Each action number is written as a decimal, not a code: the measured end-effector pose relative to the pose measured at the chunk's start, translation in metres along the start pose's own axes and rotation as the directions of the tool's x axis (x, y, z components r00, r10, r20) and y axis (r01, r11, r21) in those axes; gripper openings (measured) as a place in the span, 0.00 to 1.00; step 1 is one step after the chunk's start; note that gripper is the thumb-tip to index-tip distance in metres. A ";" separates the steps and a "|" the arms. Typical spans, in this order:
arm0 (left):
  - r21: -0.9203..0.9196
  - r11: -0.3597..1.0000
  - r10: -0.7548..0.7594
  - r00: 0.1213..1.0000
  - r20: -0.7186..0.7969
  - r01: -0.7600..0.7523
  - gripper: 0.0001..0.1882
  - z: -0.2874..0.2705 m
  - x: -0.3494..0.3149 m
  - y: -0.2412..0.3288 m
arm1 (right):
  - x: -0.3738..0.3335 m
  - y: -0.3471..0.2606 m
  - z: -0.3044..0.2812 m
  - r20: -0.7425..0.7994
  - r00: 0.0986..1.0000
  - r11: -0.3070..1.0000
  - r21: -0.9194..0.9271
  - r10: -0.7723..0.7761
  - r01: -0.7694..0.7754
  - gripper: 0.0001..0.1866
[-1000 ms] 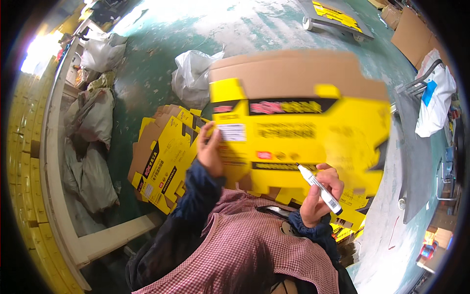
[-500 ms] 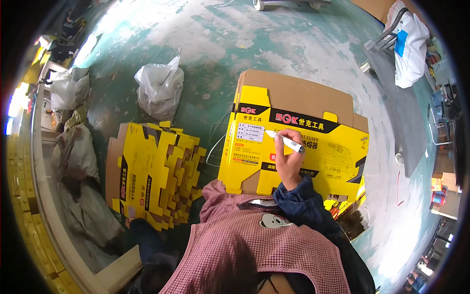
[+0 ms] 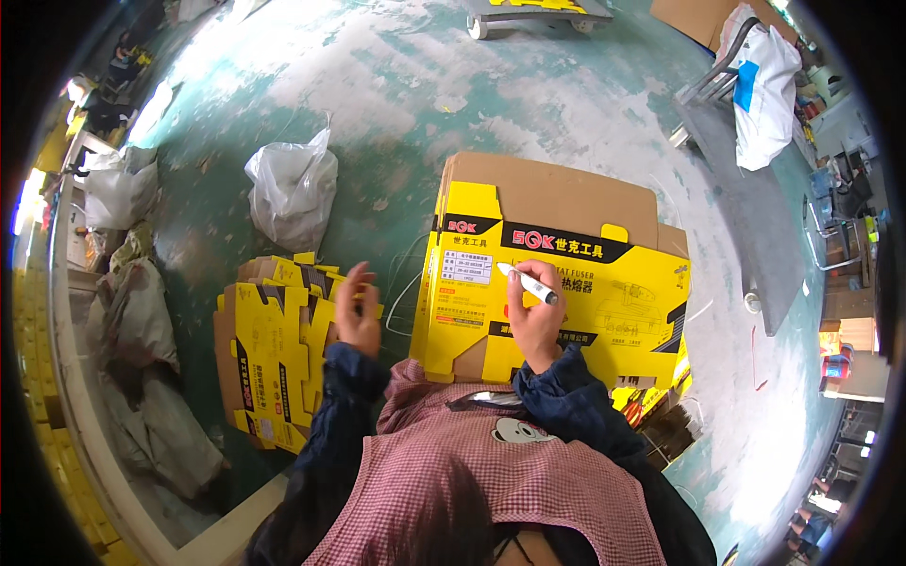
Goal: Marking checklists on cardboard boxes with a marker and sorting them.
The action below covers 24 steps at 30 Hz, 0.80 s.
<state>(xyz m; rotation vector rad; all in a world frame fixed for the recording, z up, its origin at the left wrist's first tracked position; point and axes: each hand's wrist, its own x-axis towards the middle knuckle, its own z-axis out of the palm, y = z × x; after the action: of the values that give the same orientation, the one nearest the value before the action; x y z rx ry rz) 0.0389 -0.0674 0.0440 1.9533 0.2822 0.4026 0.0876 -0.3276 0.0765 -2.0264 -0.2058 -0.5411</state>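
Observation:
A stack of flat, yellow and black printed cartons [image 3: 604, 330] with brown board showing at the far edge lies in front of me, by my apron. Over its top face, my right hand [image 3: 538, 325] is closed round a white marker pen [image 3: 530, 285], whose tip points left to a white label [image 3: 466, 268] printed with a small table. My left hand [image 3: 357, 313] is raised with its fingers apart, holding nothing. It is beside the right edge of a second pile of flat yellow cartons [image 3: 274, 363], which lies on the floor to the left.
A white plastic bag [image 3: 294, 193] stands on the worn green floor beyond the left pile. Grey sacks [image 3: 170, 429] lie along a pale frame at far left. A grey flat trolley [image 3: 731, 198] with a white sack [image 3: 764, 99] is at right; another wheeled trolley [image 3: 528, 13] is at the top.
My left hand has come up from the near side of the left pile to its right edge. The left pile's cartons lie differently. My right hand still holds the marker over the label area.

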 end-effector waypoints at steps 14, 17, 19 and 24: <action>-0.254 0.949 -0.127 0.964 0.235 0.187 0.18 0.053 -0.015 0.066 | -0.012 -0.009 -0.006 -0.006 0.968 0.897 0.378 0.251 -0.231 0.08; -0.607 0.618 -0.363 0.866 0.345 0.500 0.14 0.043 -0.018 0.092 | -0.013 -0.025 -0.011 0.024 0.985 0.914 0.369 0.172 -0.168 0.09; -0.676 0.517 -0.391 0.847 0.359 0.525 0.16 0.042 -0.018 0.070 | -0.014 -0.053 -0.023 0.119 0.931 0.789 0.501 0.344 -0.356 0.09; -0.843 0.459 -0.414 0.907 0.076 0.280 0.22 -0.015 -0.005 0.038 | -0.005 -0.058 -0.037 0.019 0.991 0.891 0.439 -0.133 0.112 0.12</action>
<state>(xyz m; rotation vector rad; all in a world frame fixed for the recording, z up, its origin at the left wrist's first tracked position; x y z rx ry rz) 0.0288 -0.0725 0.0838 0.8489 0.4685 0.3106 0.0510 -0.3298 0.1351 -1.5927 -0.4476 -0.4742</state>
